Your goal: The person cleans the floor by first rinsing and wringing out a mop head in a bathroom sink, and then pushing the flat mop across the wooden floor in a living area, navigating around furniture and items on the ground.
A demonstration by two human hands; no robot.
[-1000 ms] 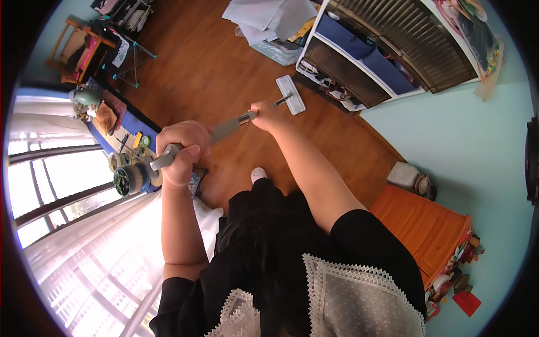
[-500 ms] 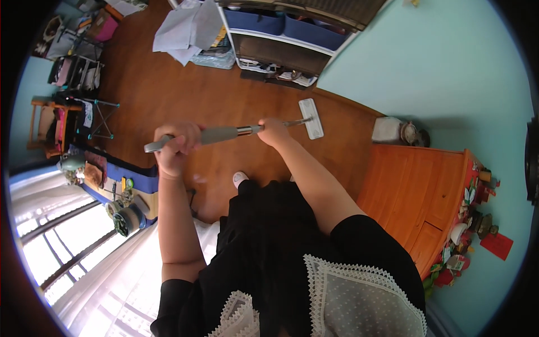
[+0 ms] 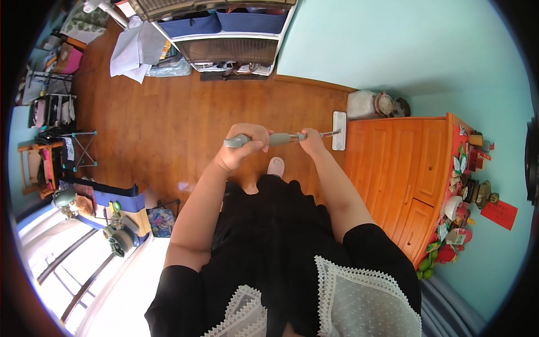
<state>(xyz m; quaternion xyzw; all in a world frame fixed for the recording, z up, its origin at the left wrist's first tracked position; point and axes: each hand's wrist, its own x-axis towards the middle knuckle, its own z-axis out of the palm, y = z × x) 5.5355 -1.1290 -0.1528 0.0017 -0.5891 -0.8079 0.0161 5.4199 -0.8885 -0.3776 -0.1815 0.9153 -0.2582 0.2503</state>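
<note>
A flat mop [image 3: 280, 139] with a thick grey grip and a thin metal pole stretches from left to right in front of me. My left hand [image 3: 247, 145] is wrapped round the grip near its rounded end. Farther along, my right hand [image 3: 312, 142] closes round the metal pole. The white rectangular mop head [image 3: 339, 140] lies on the wooden floor [image 3: 196, 106], right beside the base of an orange wooden cabinet [image 3: 382, 163].
A bundle in clear wrapping [image 3: 362, 106] sits against the green wall [image 3: 359, 45]. A shelf unit with blue bins [image 3: 252, 22] stands ahead, with papers [image 3: 135, 53] at its left. At far left are a folding stand [image 3: 84, 150] and a wooden chair [image 3: 25, 168].
The mop and both hands have moved right. The mop head has gone from bare floor near the shelf unit to the cabinet's base. My view has shifted, and a slippered foot shows more.
</note>
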